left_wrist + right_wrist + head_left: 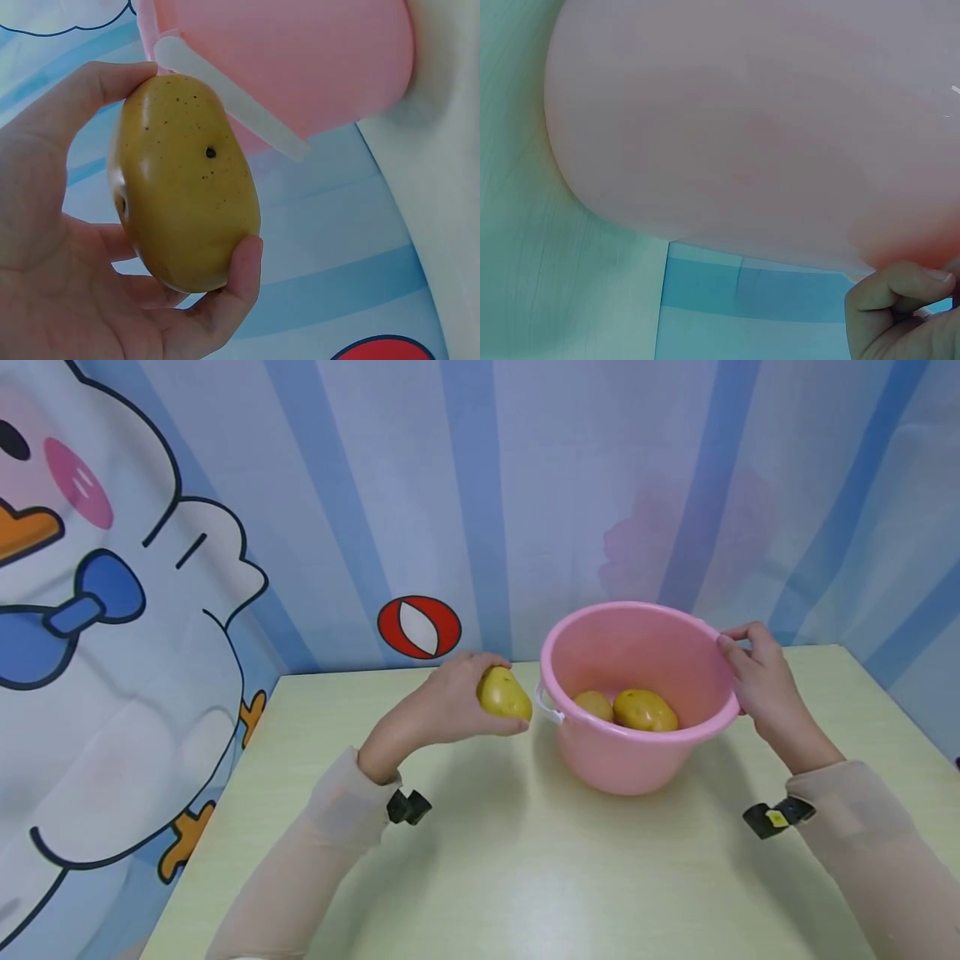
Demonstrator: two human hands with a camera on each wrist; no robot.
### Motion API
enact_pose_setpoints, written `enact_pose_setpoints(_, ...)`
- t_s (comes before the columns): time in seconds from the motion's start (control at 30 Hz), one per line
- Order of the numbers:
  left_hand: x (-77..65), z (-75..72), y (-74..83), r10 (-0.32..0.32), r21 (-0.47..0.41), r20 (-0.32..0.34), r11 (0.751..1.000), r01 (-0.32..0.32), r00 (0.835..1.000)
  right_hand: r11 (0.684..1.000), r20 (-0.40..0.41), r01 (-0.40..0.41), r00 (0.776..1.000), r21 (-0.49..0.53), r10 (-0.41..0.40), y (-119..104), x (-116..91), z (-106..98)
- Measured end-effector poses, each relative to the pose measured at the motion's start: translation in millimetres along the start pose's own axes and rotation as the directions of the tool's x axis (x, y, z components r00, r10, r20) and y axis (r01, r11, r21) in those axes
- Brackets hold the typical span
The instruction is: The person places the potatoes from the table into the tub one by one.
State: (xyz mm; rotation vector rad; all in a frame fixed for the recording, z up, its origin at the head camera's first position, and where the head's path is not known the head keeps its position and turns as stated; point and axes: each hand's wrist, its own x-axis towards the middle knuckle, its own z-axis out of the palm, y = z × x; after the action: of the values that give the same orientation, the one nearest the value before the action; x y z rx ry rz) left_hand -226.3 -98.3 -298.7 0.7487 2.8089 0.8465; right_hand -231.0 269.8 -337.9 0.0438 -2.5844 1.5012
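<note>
My left hand [457,697] grips a yellow potato [504,695] just left of a pink bucket [622,764]. In the left wrist view the potato [187,187] has small dark specks and pits, with thumb and fingers at its two ends and the bucket's white handle [232,101] behind it. Two more potatoes [645,710] lie inside the bucket; its rim partly hides them. At the bucket's right side my right hand [761,681] pinches the rim. The bucket tilts a little toward me. In the right wrist view curled fingers [900,289] hold the rim below the pink wall [720,135].
The pale wood-look table [540,877] runs up to a blue striped backdrop [562,485]. A cartoon bird [135,718] and a red and white ball [420,627] are printed on that cloth. Black straps [408,807] sit at both sleeve cuffs.
</note>
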Motion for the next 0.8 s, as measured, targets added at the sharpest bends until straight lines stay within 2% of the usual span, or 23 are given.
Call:
enact_pose_setpoints(0.47, 5.5, -16.7, 20.0, 0.04, 0.044, -0.05, 0.998, -0.038, 0.998, 1.0, -0.005, 0.004, 1.0, -0.005, -0.004, -0.5, -0.2, 1.8)
enact_pose_setpoints(0.8, 16.1, -22.2, 40.4, 0.049, 0.042, -0.035, 0.998, -0.048, 0.998, 1.0, -0.003, 0.004, 1.0, -0.004, -0.004, -1.0, -1.2, 1.4)
